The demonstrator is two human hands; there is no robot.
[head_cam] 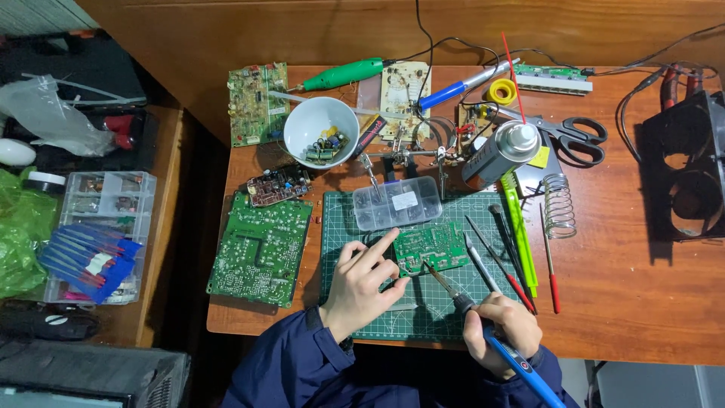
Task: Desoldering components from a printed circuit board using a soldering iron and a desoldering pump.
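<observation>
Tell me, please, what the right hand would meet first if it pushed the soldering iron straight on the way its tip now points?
The right hand aims the soldering iron up and left. Its tip sits at the near edge of the small green circuit board, so that board comes first, though contact is unclear from above.

Your small circuit board [430, 247] sits on the cutting mat [453, 302]; parts box [397, 202] behind it, bowl [321, 131] further back-left, large board [260, 249] left of mat, spray can [500, 153] and scissors [574, 134] back-right.
</observation>
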